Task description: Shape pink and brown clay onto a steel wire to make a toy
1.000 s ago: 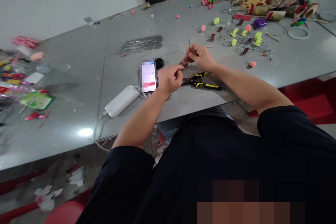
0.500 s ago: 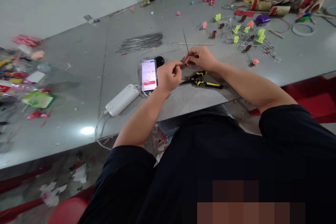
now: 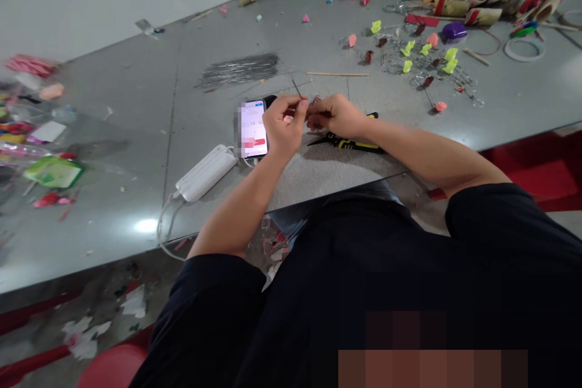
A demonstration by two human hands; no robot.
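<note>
My left hand [image 3: 284, 126] is closed in a pinch on a thin dark wire [image 3: 296, 87], whose free end points up and to the left. Close beside it, my right hand [image 3: 340, 115] has its fingers pressed together around a small brownish coiled piece of wire [image 3: 315, 100], mostly hidden by the fingers. Whether the straight wire and the coil are one piece, I cannot tell. Below my right hand lie pliers [image 3: 339, 140] with black and yellow handles, partly covered by that hand. A lit phone [image 3: 253, 127] rests just left of my left hand.
Behind my hands lie a bundle of straight wires [image 3: 239, 70] and a thin wooden stick [image 3: 337, 74]. Wire pieces with yellow-green shapes [image 3: 408, 48] spread to the right, near a tape roll [image 3: 524, 49]. A white power bank [image 3: 207, 173] with a cable sits at left.
The upright wire tip beside my right hand has moved left and lower, and now stands at my left fingertips. My right hand has come down slightly, covering more of the pliers.
</note>
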